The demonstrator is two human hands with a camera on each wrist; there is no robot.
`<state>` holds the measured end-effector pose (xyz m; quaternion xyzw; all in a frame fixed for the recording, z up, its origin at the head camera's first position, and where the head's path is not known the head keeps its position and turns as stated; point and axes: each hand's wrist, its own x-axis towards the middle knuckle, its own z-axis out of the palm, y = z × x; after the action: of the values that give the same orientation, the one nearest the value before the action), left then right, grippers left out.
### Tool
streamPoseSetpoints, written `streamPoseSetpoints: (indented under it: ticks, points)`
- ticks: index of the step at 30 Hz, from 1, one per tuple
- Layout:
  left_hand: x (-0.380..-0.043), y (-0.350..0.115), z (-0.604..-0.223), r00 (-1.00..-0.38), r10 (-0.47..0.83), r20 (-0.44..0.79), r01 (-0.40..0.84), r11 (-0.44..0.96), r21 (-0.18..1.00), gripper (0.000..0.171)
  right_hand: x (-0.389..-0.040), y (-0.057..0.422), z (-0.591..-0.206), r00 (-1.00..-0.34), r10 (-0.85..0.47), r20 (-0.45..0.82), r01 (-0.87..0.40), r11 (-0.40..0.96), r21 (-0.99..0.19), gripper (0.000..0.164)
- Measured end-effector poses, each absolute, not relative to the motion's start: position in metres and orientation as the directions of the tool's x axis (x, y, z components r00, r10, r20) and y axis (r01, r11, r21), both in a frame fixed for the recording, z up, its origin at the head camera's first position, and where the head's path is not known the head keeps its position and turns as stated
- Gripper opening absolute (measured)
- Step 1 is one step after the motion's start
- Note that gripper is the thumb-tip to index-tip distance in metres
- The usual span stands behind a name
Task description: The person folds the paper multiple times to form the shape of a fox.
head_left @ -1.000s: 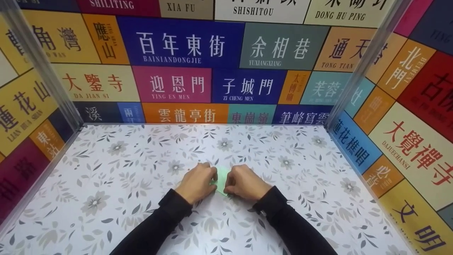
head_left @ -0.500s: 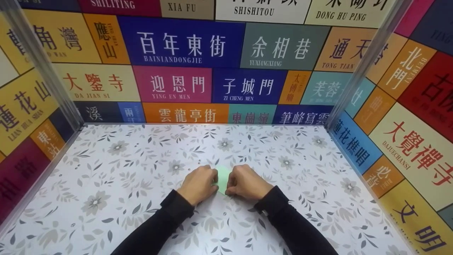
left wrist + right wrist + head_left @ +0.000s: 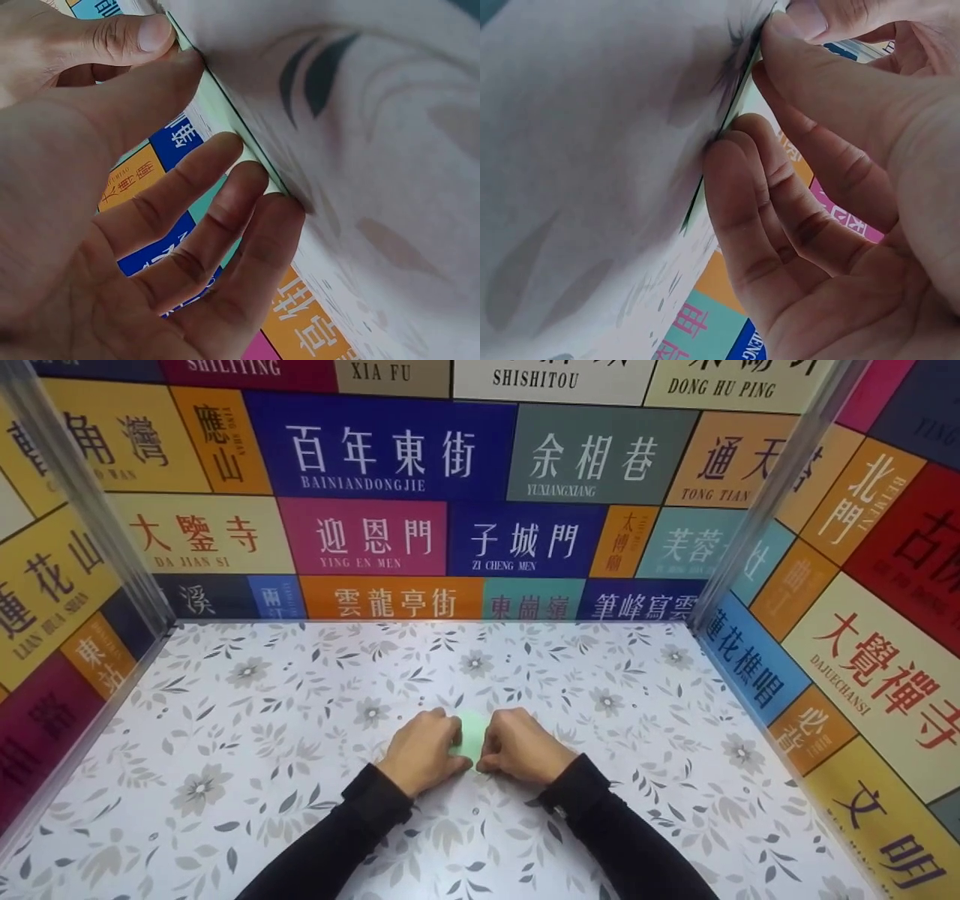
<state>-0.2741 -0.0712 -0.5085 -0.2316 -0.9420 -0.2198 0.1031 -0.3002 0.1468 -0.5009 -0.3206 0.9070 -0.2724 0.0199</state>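
A small piece of light green paper [image 3: 472, 732] lies on the patterned tabletop between the two hands. My left hand [image 3: 424, 750] holds its left side, fingers bent. In the left wrist view its thumb is at the edge of the green paper [image 3: 217, 101] and several fingertips rest along it. From the right, my right hand [image 3: 523, 746] holds the paper with curled fingers. The right wrist view has this thumb and the fingertips along the thin edge of the paper [image 3: 697, 201]. Both thumb tips almost meet at the near edge. Much of the paper is hidden under the hands.
The white tabletop [image 3: 300, 682] carries a grey leaf and flower print. Around it stand walls with coloured sign panels [image 3: 382, 450]. Clear corner strips [image 3: 739, 521] run up where the walls meet.
My left thumb has slid right along the paper's near edge, toward the right thumb. Less of the paper's near corner shows. The right hand has hardly moved.
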Motion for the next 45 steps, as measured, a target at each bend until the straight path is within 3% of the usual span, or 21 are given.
streamPoseSetpoints:
  ticks: [13,20,31,45]
  points:
    - [-0.274,-0.071,-0.509,-0.881,0.367,0.299,0.464,0.795,0.39,0.037,-0.308,0.151,-0.503,-0.79,-0.594,0.152,-0.577,0.637,-0.51,0.018]
    - [-0.274,-0.071,-0.51,-0.891,0.358,0.278,0.447,0.793,0.414,0.039,-0.318,0.16,-0.507,-0.843,-0.505,0.184,-0.524,0.696,-0.491,0.017]
    - [-0.294,-0.09,-0.511,-0.933,0.287,0.217,0.359,0.72,0.594,0.021,-0.328,0.168,-0.509,-0.908,-0.376,0.186,-0.416,0.754,-0.508,0.011]
    - [-0.307,-0.106,-0.513,-0.964,0.21,0.166,0.267,0.714,0.647,0.014,-0.328,0.171,-0.509,-0.921,-0.342,0.187,-0.388,0.765,-0.514,0.013]
